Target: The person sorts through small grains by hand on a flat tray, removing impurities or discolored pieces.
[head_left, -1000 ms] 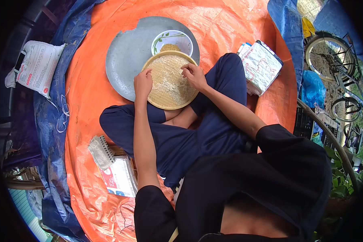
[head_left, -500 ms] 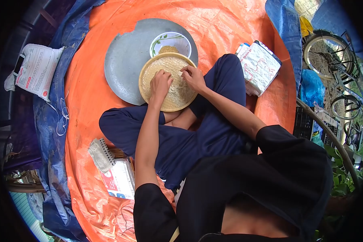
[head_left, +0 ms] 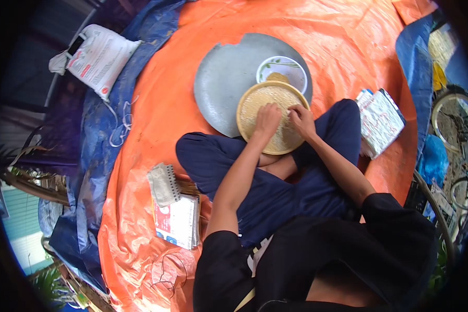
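A round yellow basket [head_left: 239, 118] with a raised rim rests against my crossed legs, partly over a grey round board [head_left: 218, 86]. Pale grain [head_left: 286, 139], which looks like rice, is spread across its bottom. My left hand [head_left: 268, 119] is in the basket left of centre, fingers curled down to the grain. Near the right rim, my right hand [head_left: 301, 120] has its fingertips pinched together just over the grain. Whatever either hand pinches is too small to make out. Behind the basket, a white bowl [head_left: 295, 67] with a green leaf pattern holds some brownish grain [head_left: 277, 77].
An orange tarp [head_left: 156, 104] lies beneath everything, with a blue tarp [head_left: 96, 130] along the left. Books [head_left: 177, 226] topped by a spiral notebook [head_left: 164, 184] lie left of my legs. A white-wrapped bundle [head_left: 380, 119] is at right; a white sack [head_left: 101, 60] stands upper left.
My view has turned, so the whole scene sits further right and a little lower. Both hands stay in the basket at nearly the same places, with only slight finger movement.
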The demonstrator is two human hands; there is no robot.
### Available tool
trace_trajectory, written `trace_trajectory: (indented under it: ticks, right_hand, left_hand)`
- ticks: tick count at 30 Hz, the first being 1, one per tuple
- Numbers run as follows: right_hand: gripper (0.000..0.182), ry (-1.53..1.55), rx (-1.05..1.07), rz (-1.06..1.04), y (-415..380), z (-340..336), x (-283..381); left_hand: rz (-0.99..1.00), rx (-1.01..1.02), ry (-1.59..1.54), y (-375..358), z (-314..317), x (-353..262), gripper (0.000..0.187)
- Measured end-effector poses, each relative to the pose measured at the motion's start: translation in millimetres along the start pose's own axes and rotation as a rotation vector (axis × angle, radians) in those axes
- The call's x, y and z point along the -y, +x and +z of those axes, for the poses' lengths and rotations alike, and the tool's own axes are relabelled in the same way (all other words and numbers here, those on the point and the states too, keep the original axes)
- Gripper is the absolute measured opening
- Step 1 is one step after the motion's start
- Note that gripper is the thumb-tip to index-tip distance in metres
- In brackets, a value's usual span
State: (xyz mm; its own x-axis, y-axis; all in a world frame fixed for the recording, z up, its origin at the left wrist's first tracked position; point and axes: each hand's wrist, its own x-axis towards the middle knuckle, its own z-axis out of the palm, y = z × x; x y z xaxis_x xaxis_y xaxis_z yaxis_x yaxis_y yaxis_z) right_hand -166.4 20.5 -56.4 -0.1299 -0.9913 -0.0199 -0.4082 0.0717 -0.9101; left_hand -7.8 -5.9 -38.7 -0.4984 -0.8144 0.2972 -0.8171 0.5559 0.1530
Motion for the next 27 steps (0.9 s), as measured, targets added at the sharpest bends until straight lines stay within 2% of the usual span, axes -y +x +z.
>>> trace_trajectory:
  ticks: [9,14,19,22,27]
  right_hand:
    - [0.020,0.137,0.121,-0.018,-13,-13,42]
    - [0.022,0.070,0.268,-0.071,-16,-23,43]
    - [0.026,-0.019,0.406,-0.079,-22,-43,67]
    - [0.028,0.127,0.364,-0.022,-27,-50,55]
    - [0.033,0.621,0.342,0.442,-30,-55,30]
  left_hand:
    - [0.033,0.028,0.217,-3,1,-10,0.009]
    - [0.045,0.078,0.298,-3,5,-18,0.015]
    - [0.024,0.002,0.239,-7,5,-10,0.014]
    - [-0.084,0.002,0.044,-6,-4,-5,0.016]
    - [-0.148,0.018,-0.181,3,-35,-9,0.018]
